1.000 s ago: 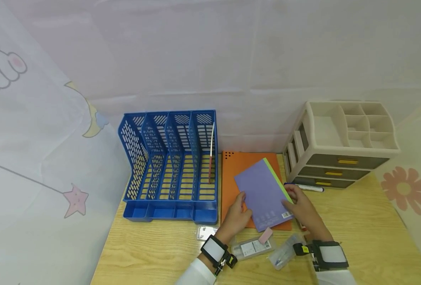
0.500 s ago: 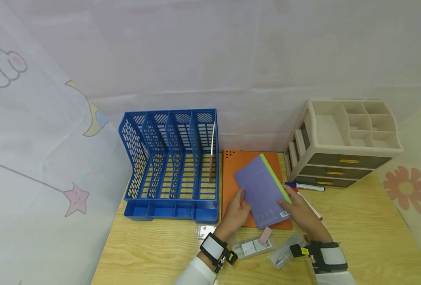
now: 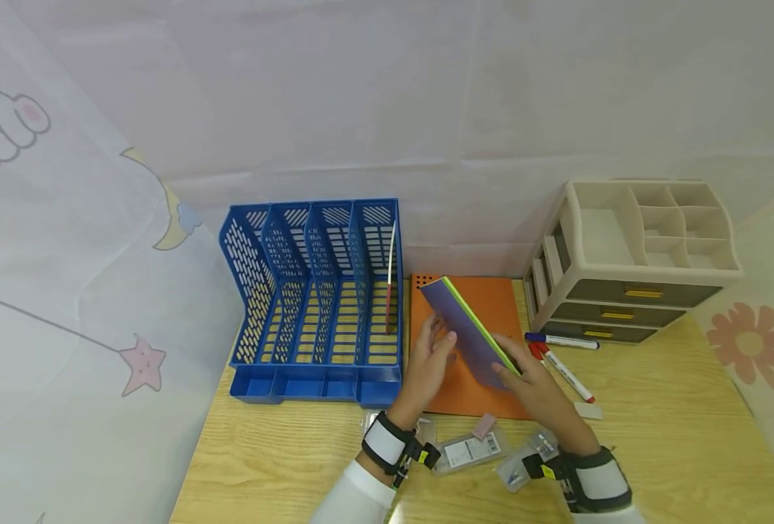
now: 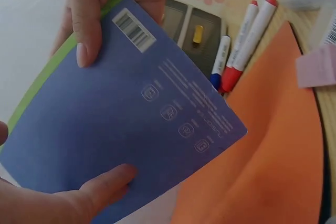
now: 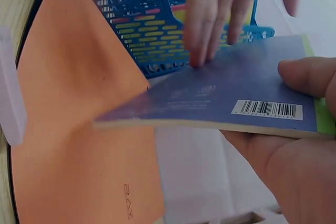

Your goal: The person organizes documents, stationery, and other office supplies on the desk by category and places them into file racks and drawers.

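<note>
A purple notebook [image 3: 460, 331] with a green spine strip is held tilted above an orange folder [image 3: 498, 302]. My right hand [image 3: 534, 386] pinches it near the barcode [image 5: 268, 109], thumb over the cover and fingers underneath. At the other side is my left hand [image 3: 426, 367]; its fairly straight fingers [image 5: 202, 24] touch or nearly touch the cover, with the thumb spread apart. From the left wrist, the cover's small printed icons [image 4: 169, 112] show.
A blue file rack [image 3: 318, 367] stands left, with a thin upright item [image 3: 389, 291] in its right slot. Right is a cream drawer unit [image 3: 649, 273]. Red markers [image 3: 567, 375], a blue marker [image 3: 564, 340], a pink eraser [image 3: 484, 426] and clear cases [image 3: 468, 451] lie around.
The notebook has tipped more edge-on and its top has swung left. My right hand has shifted left, uncovering the red markers. My left hand's grip has loosened, its fingers spreading.
</note>
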`<state>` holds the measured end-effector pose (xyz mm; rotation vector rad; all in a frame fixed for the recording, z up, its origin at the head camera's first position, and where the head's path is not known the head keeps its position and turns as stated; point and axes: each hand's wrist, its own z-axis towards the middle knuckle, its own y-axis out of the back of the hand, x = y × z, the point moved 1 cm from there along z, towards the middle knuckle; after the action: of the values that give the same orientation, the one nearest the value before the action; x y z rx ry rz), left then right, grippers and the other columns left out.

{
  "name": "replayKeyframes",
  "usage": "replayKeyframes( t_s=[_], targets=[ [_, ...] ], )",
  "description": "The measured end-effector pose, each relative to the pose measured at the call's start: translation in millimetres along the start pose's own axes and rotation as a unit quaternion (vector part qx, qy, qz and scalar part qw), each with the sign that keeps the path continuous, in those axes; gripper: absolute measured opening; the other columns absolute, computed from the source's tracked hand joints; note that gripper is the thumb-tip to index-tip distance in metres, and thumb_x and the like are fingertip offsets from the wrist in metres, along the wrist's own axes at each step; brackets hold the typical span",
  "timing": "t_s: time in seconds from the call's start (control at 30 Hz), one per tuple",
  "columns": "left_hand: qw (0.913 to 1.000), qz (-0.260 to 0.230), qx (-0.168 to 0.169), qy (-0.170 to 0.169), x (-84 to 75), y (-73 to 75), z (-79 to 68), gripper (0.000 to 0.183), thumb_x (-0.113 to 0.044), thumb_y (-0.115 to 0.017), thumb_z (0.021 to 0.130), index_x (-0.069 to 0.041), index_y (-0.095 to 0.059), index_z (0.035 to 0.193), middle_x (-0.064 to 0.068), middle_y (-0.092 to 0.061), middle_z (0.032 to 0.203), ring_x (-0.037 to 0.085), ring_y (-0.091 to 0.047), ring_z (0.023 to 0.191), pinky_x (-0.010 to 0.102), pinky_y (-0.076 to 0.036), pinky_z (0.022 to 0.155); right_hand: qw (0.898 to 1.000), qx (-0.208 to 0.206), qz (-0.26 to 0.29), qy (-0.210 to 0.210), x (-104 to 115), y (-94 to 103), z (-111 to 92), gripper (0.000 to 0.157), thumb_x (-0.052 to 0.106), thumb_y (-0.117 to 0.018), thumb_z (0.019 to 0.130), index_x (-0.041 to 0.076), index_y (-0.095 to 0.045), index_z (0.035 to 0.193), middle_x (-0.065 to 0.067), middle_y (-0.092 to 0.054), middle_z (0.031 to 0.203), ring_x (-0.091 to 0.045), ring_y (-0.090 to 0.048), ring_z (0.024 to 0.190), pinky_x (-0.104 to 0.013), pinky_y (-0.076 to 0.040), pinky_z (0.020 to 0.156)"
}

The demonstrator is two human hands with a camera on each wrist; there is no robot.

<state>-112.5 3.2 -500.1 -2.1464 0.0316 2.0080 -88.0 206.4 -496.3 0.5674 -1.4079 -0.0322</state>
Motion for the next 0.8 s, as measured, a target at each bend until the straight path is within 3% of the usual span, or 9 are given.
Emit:
replayKeyframes(
  t_s=[0.1, 0.2, 0.3, 0.37, 0.47, 0.6, 0.7, 0.8],
  targets=[
    [0.9992, -0.040, -0.002, -0.002, -6.5, 0.5, 0.5, 0.064, -0.024, -0.047, 0.109, -0.009, -0.018, 0.165, 0.018, -0.033, 0.165, 0.039, -0.043, 0.146, 0.062, -0.048, 0.107, 1.000, 0.002, -0.017, 0.006, 5.0, -5.1, -0.3, 0.049, 0.009, -0.055, 0.106, 0.011, -0.045, 0.154, -0.019, -0.053, 0.149, -0.035, -0.054, 0.131, -0.031, -0.054, 0.099],
    [0.9973, -0.073, 0.004, -0.006, -12.6, 1.7, -0.5, 0.065, -0.027, -0.045, 0.110, -0.010, -0.014, 0.166, 0.017, -0.031, 0.165, 0.037, -0.040, 0.148, 0.063, -0.047, 0.108, 0.999, 0.003, -0.021, 0.027, 5.0, -9.6, -0.3, 0.050, 0.005, -0.057, 0.104, 0.013, -0.049, 0.153, -0.016, -0.055, 0.150, -0.012, -0.055, 0.133, -0.019, -0.048, 0.101],
    [0.9951, -0.095, 0.021, -0.016, -16.8, 2.9, -2.4, 0.067, -0.032, -0.042, 0.110, -0.010, -0.010, 0.166, 0.019, -0.027, 0.166, 0.039, -0.037, 0.150, 0.064, -0.046, 0.109, 0.997, 0.001, -0.024, 0.073, 2.9, -13.7, 0.0, 0.053, -0.002, -0.059, 0.101, 0.012, -0.052, 0.152, -0.018, -0.055, 0.151, 0.005, -0.048, 0.134, -0.013, -0.043, 0.104],
    [0.9937, -0.106, 0.030, -0.019, -18.6, 3.7, -3.8, 0.068, -0.034, -0.040, 0.110, -0.011, -0.008, 0.166, 0.021, -0.026, 0.166, 0.040, -0.036, 0.150, 0.063, -0.045, 0.110, 0.994, 0.000, -0.031, 0.102, 1.6, -16.8, 0.6, 0.055, -0.003, -0.061, 0.099, 0.012, -0.053, 0.151, -0.018, -0.053, 0.153, 0.009, -0.043, 0.138, -0.009, -0.039, 0.107],
    [0.9912, -0.129, 0.026, -0.014, -20.8, 4.1, -6.2, 0.066, -0.032, -0.039, 0.110, -0.011, -0.009, 0.164, 0.026, -0.027, 0.162, 0.046, -0.039, 0.146, 0.060, -0.048, 0.109, 0.987, 0.003, -0.058, 0.148, 0.8, -22.6, 1.9, 0.059, -0.007, -0.064, 0.096, 0.012, -0.054, 0.151, -0.018, -0.051, 0.155, 0.002, -0.037, 0.146, -0.008, -0.032, 0.112],
    [0.9852, -0.170, -0.011, 0.016, -24.2, 4.4, -7.6, 0.060, -0.031, -0.040, 0.109, -0.009, -0.018, 0.160, 0.028, -0.035, 0.154, 0.047, -0.044, 0.141, 0.052, -0.052, 0.107, 0.978, -0.001, -0.114, 0.172, 2.1, -32.0, 3.1, 0.068, -0.010, -0.071, 0.089, 0.017, -0.056, 0.150, -0.016, -0.049, 0.157, -0.025, -0.044, 0.148, -0.013, -0.033, 0.114],
    [0.9778, -0.205, -0.035, 0.025, -25.4, 5.2, -7.0, 0.057, -0.030, -0.041, 0.109, -0.007, -0.024, 0.158, 0.026, -0.038, 0.154, 0.044, -0.044, 0.143, 0.050, -0.049, 0.111, 0.966, -0.012, -0.180, 0.184, 3.4, -38.4, 2.7, 0.076, -0.009, -0.078, 0.083, 0.019, -0.055, 0.151, -0.015, -0.049, 0.157, -0.043, -0.051, 0.139, -0.029, -0.049, 0.109],
    [0.9735, -0.222, -0.050, 0.024, -24.3, 6.2, -6.3, 0.053, -0.026, -0.041, 0.110, -0.007, -0.026, 0.157, 0.023, -0.038, 0.156, 0.040, -0.041, 0.146, 0.050, -0.042, 0.117, 0.954, -0.017, -0.228, 0.193, 3.8, -43.0, 1.4, 0.082, -0.005, -0.083, 0.079, 0.020, -0.054, 0.152, -0.015, -0.049, 0.157, -0.048, -0.052, 0.136, -0.050, -0.055, 0.101]
  ],
)
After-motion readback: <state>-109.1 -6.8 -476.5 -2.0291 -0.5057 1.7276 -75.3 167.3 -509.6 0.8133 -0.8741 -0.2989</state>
